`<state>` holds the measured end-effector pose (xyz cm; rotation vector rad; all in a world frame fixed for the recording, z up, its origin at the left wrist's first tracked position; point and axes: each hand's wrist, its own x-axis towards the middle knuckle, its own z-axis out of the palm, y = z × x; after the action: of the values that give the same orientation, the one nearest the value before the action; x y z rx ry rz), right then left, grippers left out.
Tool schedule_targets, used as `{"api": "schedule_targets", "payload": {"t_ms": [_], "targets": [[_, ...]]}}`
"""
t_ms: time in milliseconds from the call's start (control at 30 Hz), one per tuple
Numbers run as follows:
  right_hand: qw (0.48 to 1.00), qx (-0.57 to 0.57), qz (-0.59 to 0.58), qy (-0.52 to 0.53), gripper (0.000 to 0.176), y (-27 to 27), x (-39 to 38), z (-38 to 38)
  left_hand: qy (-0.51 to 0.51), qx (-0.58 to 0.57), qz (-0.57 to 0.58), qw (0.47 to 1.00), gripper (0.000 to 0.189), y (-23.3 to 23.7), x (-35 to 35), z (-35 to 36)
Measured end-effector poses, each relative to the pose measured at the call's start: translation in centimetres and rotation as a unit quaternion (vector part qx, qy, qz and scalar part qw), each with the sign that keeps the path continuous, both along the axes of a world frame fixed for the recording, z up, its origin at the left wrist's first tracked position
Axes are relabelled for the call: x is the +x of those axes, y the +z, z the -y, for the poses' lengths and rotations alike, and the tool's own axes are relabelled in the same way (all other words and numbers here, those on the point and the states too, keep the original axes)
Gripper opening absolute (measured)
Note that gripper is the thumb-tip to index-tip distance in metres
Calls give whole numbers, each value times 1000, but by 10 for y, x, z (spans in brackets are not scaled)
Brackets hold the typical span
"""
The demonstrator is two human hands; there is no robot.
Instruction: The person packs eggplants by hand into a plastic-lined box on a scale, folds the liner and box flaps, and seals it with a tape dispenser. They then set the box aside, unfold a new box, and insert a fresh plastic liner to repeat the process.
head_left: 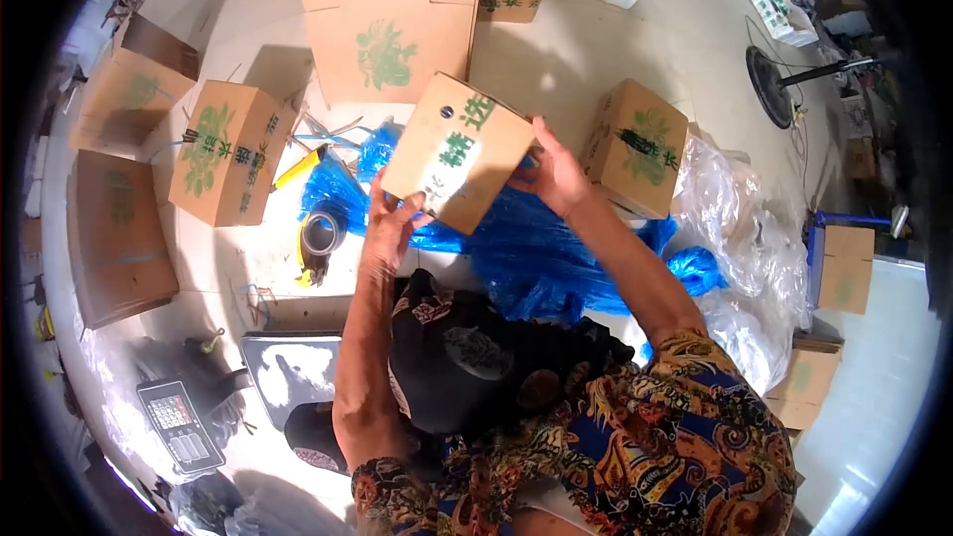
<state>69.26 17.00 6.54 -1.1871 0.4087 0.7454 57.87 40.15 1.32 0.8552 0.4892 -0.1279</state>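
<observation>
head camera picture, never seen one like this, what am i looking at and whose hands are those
No machine here: a person wears one camera on the head, looking forward and down at the floor. The two bare hands are the wearer's own. The left hand and the right hand grip a cardboard box with green print by opposite sides. Under it lie blue plastic sheets, with a roll of tape to their left, more printed cartons around, and clear plastic bags on the right.
</observation>
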Motion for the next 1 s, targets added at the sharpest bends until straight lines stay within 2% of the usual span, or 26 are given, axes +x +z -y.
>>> {"api": "schedule_targets", "payload": {"t_ms": [33,133,167,300,333,367,400,433,467,533,633,733,767,867,900,933,1000], "targets": [[999,27,42,11,69,-4,-3,5,2,11,-23,1000,81,2,-5,5],[995,16,102,8,70,2,-11,28,-7,15,42,999,85,14,2,26],[994,-2,96,-47,72,9,-20,36,-24,16,45,999,85,16,12,27],[970,27,193,-142,78,11,-32,76,-111,31,151,982,81,36,64,40],[969,-60,216,-104,76,8,-34,87,-145,44,158,976,83,35,81,44],[958,-148,236,-66,73,-2,-39,100,-192,105,171,961,85,36,95,47],[938,-232,257,-29,71,-15,-41,114,-226,176,172,943,87,37,103,52],[879,-373,292,52,66,-18,-47,124,-226,189,132,946,84,34,104,55],[848,-412,328,63,65,-25,-54,133,-226,200,87,949,82,28,98,58],[778,-482,394,83,64,-9,-62,127,-276,138,56,950,77,1,85,53],[639,-510,550,173,63,5,-43,89,-334,97,32,937,68,-20,59,53],[605,-482,581,253,62,7,-4,41,-322,76,11,944,65,-22,37,45],[557,-501,585,310,64,-2,12,34,-301,86,6,950,65,-27,32,40],[551,-545,431,462,64,-42,50,35,-210,85,-40,973,64,-44,2,22],[622,-500,438,413,62,-63,67,40,-196,101,-55,974,63,-43,-7,11],[603,-501,512,350,59,-57,82,32,-185,113,-72,974,62,-41,-17,2],[717,-437,474,263,58,-34,128,9,-166,142,-90,972,56,-41,-38,-21]]}}
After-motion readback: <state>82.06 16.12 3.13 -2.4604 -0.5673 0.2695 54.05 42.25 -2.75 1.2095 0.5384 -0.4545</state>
